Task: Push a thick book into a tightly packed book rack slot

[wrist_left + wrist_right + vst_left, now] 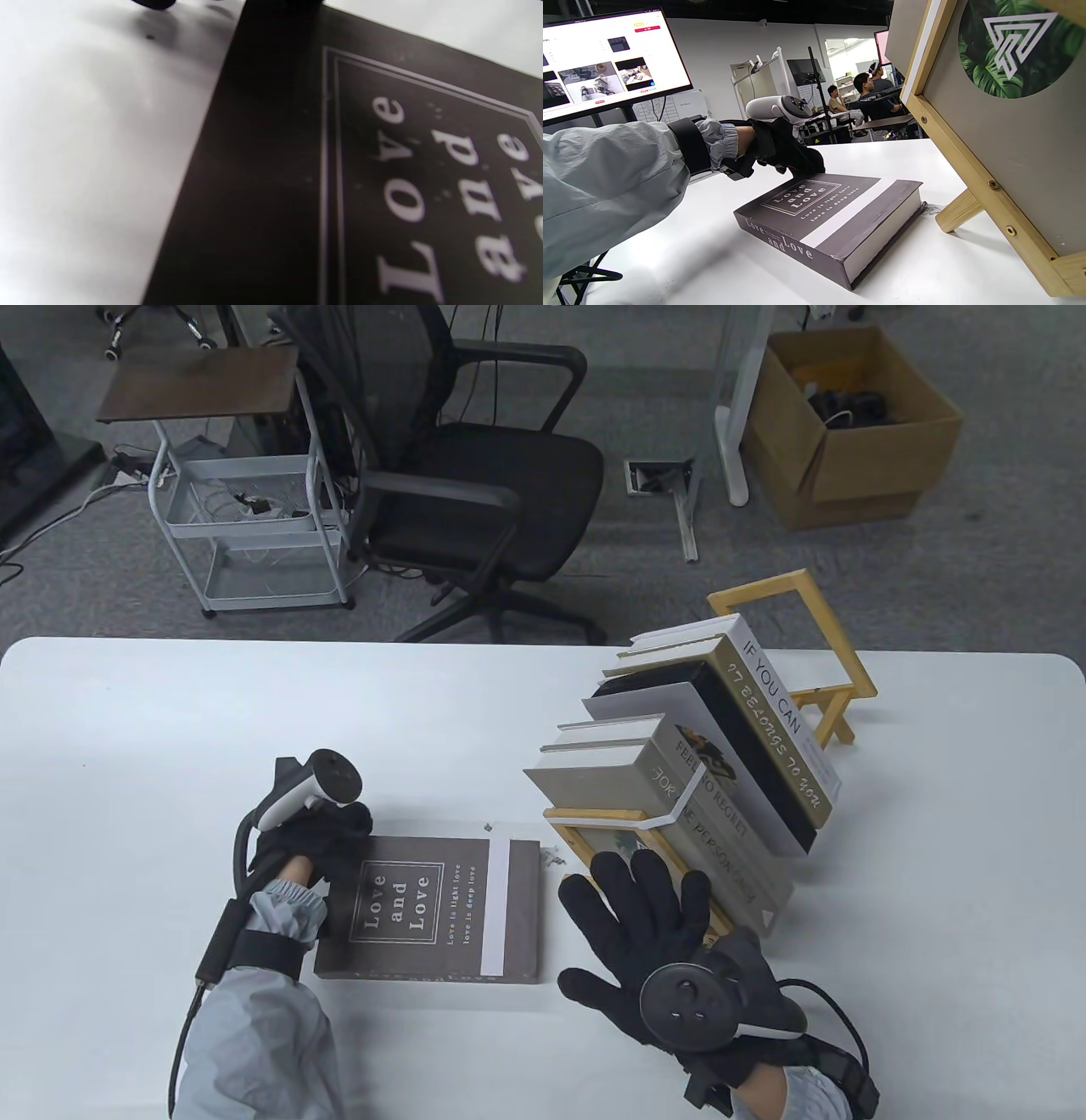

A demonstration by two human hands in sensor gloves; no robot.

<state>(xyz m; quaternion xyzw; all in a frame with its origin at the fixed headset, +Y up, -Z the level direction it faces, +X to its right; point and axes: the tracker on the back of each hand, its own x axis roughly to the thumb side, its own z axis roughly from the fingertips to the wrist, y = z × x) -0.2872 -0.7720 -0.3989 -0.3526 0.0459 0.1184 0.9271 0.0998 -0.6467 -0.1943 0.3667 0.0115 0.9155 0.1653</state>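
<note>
Thick grey "Love and Love" book (441, 909) lies flat on the table, just left of the packed wooden rack (594, 819)

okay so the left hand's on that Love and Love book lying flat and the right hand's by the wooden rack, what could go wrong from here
1. The books in the wooden rack lean steeply; wedging the thick Love and Love book in could tip or slide the whole row.
2. The left hand touches only the book's far corner, so the book may pivot when lifted.
3. The right hand is spread open near the rack's end frame; fingers could get pinched if the books shift.
</note>
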